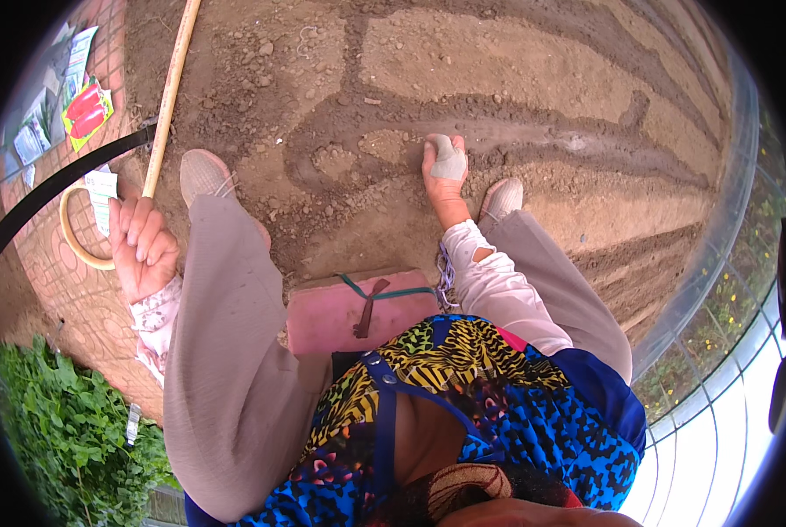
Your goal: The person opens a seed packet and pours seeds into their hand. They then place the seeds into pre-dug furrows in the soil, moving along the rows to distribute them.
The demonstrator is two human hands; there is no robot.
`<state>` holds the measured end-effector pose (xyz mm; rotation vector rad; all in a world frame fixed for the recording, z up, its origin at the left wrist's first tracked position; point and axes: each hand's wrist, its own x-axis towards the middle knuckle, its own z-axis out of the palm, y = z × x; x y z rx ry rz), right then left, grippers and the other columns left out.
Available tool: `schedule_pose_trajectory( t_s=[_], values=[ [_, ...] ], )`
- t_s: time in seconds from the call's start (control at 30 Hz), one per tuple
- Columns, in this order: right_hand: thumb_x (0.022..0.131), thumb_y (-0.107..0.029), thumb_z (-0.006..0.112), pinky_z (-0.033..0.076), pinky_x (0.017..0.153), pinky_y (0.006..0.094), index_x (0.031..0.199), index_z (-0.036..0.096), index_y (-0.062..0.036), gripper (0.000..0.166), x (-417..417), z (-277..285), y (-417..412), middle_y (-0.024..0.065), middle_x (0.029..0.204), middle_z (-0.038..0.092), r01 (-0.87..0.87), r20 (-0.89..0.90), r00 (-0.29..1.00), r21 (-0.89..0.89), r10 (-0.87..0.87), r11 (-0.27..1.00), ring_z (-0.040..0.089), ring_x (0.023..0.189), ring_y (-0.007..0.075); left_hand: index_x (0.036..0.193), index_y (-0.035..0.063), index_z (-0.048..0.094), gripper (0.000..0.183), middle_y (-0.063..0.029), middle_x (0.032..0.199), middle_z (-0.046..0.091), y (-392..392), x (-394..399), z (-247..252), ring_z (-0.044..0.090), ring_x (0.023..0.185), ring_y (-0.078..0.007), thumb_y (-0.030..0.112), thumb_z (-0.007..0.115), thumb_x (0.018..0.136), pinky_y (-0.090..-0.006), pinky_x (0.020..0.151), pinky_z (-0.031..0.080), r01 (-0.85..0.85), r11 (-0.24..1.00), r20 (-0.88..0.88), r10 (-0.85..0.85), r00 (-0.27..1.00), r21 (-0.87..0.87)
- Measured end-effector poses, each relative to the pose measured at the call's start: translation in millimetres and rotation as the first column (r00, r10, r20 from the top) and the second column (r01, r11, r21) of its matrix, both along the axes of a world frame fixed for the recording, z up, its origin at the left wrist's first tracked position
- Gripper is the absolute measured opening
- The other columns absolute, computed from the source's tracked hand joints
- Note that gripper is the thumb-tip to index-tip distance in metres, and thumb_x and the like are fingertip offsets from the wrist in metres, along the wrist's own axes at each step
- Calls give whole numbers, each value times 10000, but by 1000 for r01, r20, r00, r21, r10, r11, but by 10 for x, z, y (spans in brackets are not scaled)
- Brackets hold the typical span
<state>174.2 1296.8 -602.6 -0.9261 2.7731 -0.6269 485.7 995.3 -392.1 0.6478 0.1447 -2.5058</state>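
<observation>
My left hand (143, 247) is at the left, above the brick paving, its fingers curled in. A white printed packet (101, 191) shows at its fingertips, apparently held there. Just behind this hand is a wooden cane (169, 105) with a hooked handle. My right hand (445, 161) reaches down over the edge of a damp furrow (498, 132) in the soil. A pale grey patch covers part of its back. Its fingertips point away from me, so whether anything sits between them is hidden.
Several printed packets, one a bright packet with red vegetables (87, 113), lie on the paving (50, 224). A black strip (70, 165) arcs across the left. Between my legs is a tied pink pad (327, 316). Leafy plants (63, 408) grow lower left; wire fencing (716, 296) bounds the right.
</observation>
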Motion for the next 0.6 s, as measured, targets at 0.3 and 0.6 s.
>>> schedule_pose_trajectory(
  t_s=[0.3, 0.6],
  values=[
    [814, -199, 602, 412, 704, 392, 879, 638, -176, 77, 96, 5, -16, 76, 851, 578, -3, -8, 1000, 133, 4, 991, 586, 807, 286, 719, 96, 359, 341, -12, 629, 350, 2, 46, -23, 301, 464, -99, 271, 390, 1010, -237, 392, 266, 10, 1000, -15, -10, 1000, 11],
    [835, -58, 581, 478, 642, 318, 900, 610, -14, 83, -310, -42, -68, 60, 792, 545, 643, 582, 714, -327, -388, 693, 535, 671, 149, 726, 97, 362, 328, -12, 626, 350, 2, 54, -37, 302, 465, -101, 262, 398, 1008, -237, 393, 267, -7, 1000, 19, 7, 1000, -8]
  ],
)
